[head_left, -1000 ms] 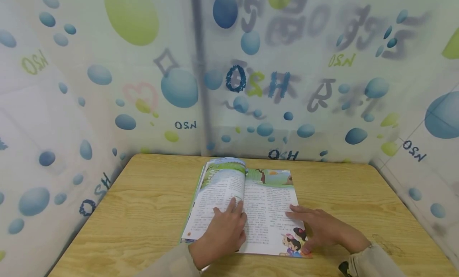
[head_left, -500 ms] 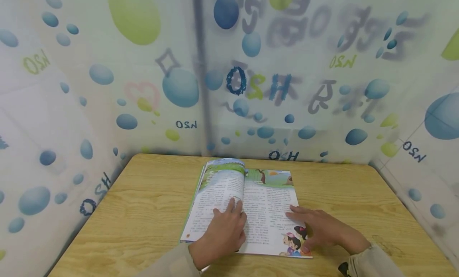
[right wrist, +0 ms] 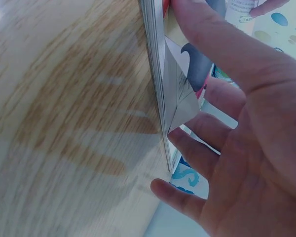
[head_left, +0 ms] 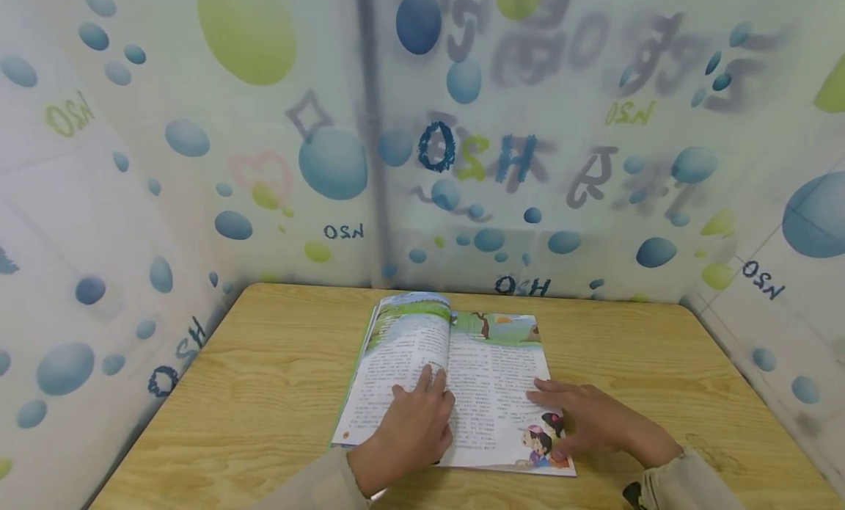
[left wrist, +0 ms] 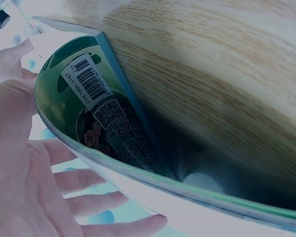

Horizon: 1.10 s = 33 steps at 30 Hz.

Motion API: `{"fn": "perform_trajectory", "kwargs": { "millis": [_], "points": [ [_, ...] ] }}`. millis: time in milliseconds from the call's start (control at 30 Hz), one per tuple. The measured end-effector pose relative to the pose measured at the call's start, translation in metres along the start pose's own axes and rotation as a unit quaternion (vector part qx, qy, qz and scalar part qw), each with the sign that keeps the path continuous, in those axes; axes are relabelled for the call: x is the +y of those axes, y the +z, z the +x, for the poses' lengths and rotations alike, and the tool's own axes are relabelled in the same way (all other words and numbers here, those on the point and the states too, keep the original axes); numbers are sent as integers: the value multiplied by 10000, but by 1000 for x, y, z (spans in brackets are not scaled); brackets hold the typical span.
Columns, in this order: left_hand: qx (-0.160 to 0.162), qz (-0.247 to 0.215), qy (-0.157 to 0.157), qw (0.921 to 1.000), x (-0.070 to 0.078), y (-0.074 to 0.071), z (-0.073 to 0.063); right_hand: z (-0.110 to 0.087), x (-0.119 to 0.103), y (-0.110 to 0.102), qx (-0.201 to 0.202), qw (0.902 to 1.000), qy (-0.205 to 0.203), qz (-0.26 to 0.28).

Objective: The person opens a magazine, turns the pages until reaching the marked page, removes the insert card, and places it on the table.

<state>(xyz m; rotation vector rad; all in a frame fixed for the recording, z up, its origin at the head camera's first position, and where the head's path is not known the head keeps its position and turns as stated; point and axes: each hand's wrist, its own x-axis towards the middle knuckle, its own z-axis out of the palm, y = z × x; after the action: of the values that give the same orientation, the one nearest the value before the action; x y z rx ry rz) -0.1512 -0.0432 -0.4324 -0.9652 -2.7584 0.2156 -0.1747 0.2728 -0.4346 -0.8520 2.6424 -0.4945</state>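
Observation:
An open magazine (head_left: 472,378) lies on the table, with columns of print and a landscape picture along its top. My left hand (head_left: 411,428) rests on the left page beside the spine, fingers extended. In the left wrist view, the back cover (left wrist: 64,98) with a barcode curves up from the table. At the right edge is my right hand (head_left: 597,422), its fingers spread on the page and its thumb by the lower corner with the cartoon children (head_left: 543,444). A raised page flap (right wrist: 180,106) stands off the stack between thumb and fingers in the right wrist view.
The wooden table (head_left: 264,363) reaches back to a pale curtain (head_left: 277,128) printed with blue and green drops and lettering. More curtain encloses the left and right sides. Beige sleeves cover both forearms.
The lower right part of the right page has buckled upward, shifting the cartoon children in view. Both hands stay in nearly the same places, and the left page has barely moved.

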Motion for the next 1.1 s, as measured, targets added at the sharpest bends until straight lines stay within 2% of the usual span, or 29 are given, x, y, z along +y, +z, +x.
{"fn": "perform_trajectory", "kwargs": {
  "millis": [400,567,833,1100],
  "points": [
    [113,94,-33,9999,0,0,0,2,-3,0,138,9999,71,-74],
    [118,143,-55,9998,2,0,2,4,-3,0,470,9986,-50,-232],
    [-484,-223,-125,9985,6,-2,6,4,-10,-5,1077,9932,-147,-418],
    [-534,-78,-152,9984,9,-1,5,7,-14,-5,1308,9908,-158,-297]
  ]
}}
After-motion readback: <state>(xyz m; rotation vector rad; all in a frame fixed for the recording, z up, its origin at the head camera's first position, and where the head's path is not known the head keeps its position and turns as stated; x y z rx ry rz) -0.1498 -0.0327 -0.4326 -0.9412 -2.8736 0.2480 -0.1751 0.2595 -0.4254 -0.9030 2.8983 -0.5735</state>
